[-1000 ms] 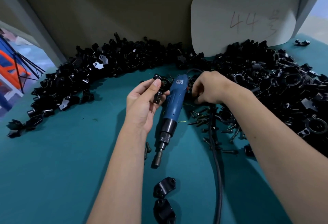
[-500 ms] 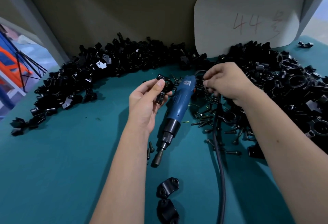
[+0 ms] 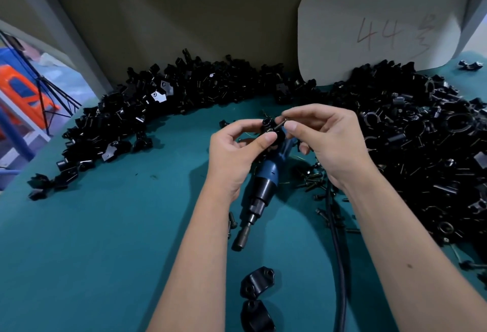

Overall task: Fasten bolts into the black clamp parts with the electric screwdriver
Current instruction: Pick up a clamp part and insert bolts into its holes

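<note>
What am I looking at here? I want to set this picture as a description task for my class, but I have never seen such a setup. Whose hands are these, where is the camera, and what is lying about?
There is no machine: a person works with bare hands, and the one camera sits on their head, looking forward and down. The left hand holds a small black clamp part. The right hand pinches a bolt and brings it to that part. Beneath the hands, on the teal table, lies a blue electric screwdriver, untouched, its black cable running towards the viewer. Loose bolts are scattered beside it. Heaps of black parts curve round the back and right. Two more clamp pieces lie nearest the viewer. A white card marked "44" leans against the back wall.
</note>
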`<state>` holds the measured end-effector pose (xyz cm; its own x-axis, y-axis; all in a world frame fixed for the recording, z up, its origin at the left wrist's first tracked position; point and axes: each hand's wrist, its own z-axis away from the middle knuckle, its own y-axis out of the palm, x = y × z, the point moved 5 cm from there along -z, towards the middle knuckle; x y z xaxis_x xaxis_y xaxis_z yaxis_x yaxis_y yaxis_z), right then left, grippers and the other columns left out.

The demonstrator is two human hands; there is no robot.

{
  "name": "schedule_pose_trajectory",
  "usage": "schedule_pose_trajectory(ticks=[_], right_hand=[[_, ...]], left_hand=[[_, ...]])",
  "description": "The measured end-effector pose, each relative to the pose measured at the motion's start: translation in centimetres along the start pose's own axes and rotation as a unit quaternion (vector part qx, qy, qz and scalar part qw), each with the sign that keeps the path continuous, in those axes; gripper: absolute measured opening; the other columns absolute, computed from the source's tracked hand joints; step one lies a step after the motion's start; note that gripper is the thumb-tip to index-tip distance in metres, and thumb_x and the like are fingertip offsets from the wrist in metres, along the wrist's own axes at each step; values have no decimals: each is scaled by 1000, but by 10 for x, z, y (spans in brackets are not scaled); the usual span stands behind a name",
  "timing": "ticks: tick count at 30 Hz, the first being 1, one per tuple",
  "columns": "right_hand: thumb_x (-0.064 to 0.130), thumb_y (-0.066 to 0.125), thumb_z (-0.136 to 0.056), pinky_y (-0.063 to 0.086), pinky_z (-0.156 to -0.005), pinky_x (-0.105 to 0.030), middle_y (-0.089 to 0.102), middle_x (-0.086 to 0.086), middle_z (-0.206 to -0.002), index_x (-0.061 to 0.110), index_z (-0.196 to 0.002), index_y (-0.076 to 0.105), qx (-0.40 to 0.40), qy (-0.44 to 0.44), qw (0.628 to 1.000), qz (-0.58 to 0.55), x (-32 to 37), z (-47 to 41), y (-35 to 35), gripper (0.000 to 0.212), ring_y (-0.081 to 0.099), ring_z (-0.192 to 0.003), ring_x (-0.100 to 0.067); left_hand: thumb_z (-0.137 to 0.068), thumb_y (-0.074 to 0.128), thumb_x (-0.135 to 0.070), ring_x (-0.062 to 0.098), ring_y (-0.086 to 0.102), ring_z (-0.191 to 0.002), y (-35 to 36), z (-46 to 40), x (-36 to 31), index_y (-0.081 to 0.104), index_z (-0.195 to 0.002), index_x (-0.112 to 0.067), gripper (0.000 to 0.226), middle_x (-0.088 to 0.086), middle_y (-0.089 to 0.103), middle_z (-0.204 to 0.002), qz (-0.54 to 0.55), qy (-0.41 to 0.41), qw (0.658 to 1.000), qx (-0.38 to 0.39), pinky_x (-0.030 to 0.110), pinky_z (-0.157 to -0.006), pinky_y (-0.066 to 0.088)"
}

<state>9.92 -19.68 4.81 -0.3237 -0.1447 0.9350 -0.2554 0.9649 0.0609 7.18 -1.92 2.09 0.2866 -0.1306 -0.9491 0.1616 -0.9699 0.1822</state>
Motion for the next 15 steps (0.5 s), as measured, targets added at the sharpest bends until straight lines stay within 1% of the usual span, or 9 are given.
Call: schedule_pose_trajectory(ticks=[2, 4, 7, 8, 10, 12, 15], right_hand=[[4, 79, -88, 50, -53, -22, 80, -5, -94, 22, -94, 82, -11, -11, 1000, 17, 2, -1, -1, 20, 70, -74, -12], [7, 82, -86, 51, -53, -22, 79, -5, -87, 24, -91, 83, -15, -17, 999, 30, 4, -3, -3, 18, 66, -65, -9], [10, 84, -85, 51, -53, -24, 77, -5, -83, 23, -87, 82, -12, -8, 999, 30, 4, -4, -6, 12, 65, -65, -12], [12, 85, -84, 51, -53, -24, 77, -4, -81, 22, -85, 82, -4, -3, 999, 37, 4, -4, -6, 11, 63, -63, -12], [18, 87, -83, 48, -50, -24, 75, -3, -76, 22, -79, 79, 12, 4, 997, 71, 5, -4, -8, 10, 58, -57, -13], [27, 87, -84, 43, -48, -22, 69, 3, -68, 22, -72, 72, 13, -4, 992, 123, 7, -4, -10, 20, 51, -52, -9], [30, 77, -92, 36, -51, -18, 51, 11, -58, 15, -68, 58, 13, -20, 980, 199, 12, -5, -9, 35, 41, -52, -3]], left_hand=[[-77, 87, -13, 23, 77, -85, 1, 0, -1, 80, -97, -24, 24, 5, 80, -100, -10, 0, 1000, 3, 30, -78, 60], [-77, 88, -13, 24, 77, -83, 3, 0, -1, 80, -97, -23, 23, 5, 80, -100, -28, 3, 1000, 4, 32, -77, 60], [-78, 88, -14, 24, 77, -82, 8, 1, -3, 79, -98, -22, 23, 4, 80, -100, -41, 7, 999, 13, 34, -77, 62], [-78, 88, -15, 26, 78, -84, 9, 2, -4, 79, -98, -23, 23, 4, 80, -100, -47, 8, 999, 15, 36, -78, 62], [-78, 89, -19, 32, 77, -88, 11, 1, -6, 80, -98, -24, 23, 4, 80, -100, -75, 12, 997, 19, 45, -82, 63], [-78, 89, -16, 33, 77, -91, 13, 1, -8, 80, -99, -21, 23, 5, 79, -99, -92, 22, 995, 30, 50, -85, 62], [-79, 87, -11, 28, 77, -89, 17, 2, -9, 79, -101, -14, 23, 5, 79, -97, -103, 35, 993, 42, 48, -84, 62]])
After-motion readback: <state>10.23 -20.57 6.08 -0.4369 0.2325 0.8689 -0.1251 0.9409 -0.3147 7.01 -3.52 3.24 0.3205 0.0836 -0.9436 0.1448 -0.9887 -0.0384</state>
